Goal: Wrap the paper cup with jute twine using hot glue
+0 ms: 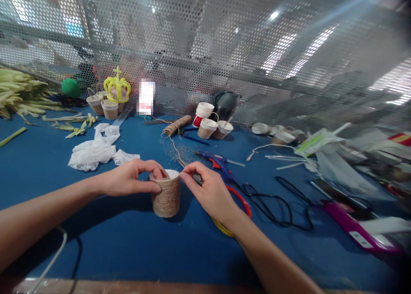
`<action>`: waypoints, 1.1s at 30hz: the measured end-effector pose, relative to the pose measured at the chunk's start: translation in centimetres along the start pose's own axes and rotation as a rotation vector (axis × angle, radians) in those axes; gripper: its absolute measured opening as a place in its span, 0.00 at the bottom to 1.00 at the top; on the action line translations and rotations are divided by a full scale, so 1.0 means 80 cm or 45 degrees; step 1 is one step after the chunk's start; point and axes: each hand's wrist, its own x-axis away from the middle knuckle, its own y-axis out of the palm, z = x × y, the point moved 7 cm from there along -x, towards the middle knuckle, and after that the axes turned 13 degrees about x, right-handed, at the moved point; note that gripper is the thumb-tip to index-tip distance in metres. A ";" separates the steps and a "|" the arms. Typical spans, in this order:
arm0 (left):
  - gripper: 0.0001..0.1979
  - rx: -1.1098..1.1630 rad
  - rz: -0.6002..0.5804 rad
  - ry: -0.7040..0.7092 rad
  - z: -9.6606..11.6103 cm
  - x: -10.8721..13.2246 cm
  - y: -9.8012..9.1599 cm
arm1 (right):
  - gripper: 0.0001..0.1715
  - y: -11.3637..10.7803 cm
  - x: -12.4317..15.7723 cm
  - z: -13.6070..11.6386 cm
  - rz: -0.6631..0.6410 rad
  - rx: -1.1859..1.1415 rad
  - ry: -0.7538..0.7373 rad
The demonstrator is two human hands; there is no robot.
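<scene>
A paper cup (166, 197) wrapped in brown twine, white inside, stands at the middle of the near table. My left hand (138, 178) grips its rim, fingers inside and thumb on the outer wall. Thumb and forefinger of my right hand (208, 187) are pinched together at the right side of the rim, on what looks like the twine (175, 146), which runs down from a twine roll (177, 126). Under the right wrist lies a tool with a red handle (242, 199) and a yellow handle (222, 228); its head is mostly hidden.
A blue glue gun (221, 164) with a black cord (279, 212) lies right of my hands. White lace (93, 152) is at left. Small twine-wrapped cups (207, 129), a yellow crown (117, 90) and a lit phone (146, 97) stand behind. A purple power strip (356, 227) lies far right.
</scene>
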 end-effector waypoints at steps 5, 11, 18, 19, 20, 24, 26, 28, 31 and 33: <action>0.04 0.076 -0.002 -0.043 -0.005 0.000 -0.002 | 0.06 0.004 0.001 0.001 -0.041 -0.105 -0.032; 0.03 0.159 -0.057 -0.079 -0.009 -0.001 -0.004 | 0.07 0.007 0.000 -0.004 -0.179 -0.220 -0.036; 0.03 0.049 -0.079 -0.057 -0.012 -0.002 -0.007 | 0.07 0.008 0.000 -0.006 -0.231 -0.203 -0.015; 0.03 0.022 -0.076 -0.053 -0.012 -0.002 -0.008 | 0.07 0.008 0.001 -0.007 -0.232 -0.196 -0.017; 0.03 -0.007 -0.072 -0.049 -0.012 -0.002 -0.009 | 0.07 0.008 0.001 -0.007 -0.230 -0.188 -0.019; 0.05 -0.137 -0.043 -0.022 -0.008 0.000 -0.010 | 0.07 0.009 0.002 -0.008 -0.227 -0.160 -0.040; 0.07 -0.202 -0.012 -0.016 -0.005 0.000 -0.008 | 0.07 0.009 0.003 -0.009 -0.220 -0.137 -0.042; 0.08 -0.269 0.044 -0.018 -0.002 0.000 -0.005 | 0.07 0.009 0.003 -0.012 -0.214 -0.118 -0.045; 0.08 -0.335 0.122 0.007 0.002 -0.002 -0.001 | 0.08 0.008 0.003 -0.018 -0.205 -0.101 -0.061; 0.07 -0.340 0.154 0.016 0.003 -0.003 0.001 | 0.08 0.007 0.003 -0.021 -0.186 -0.084 -0.063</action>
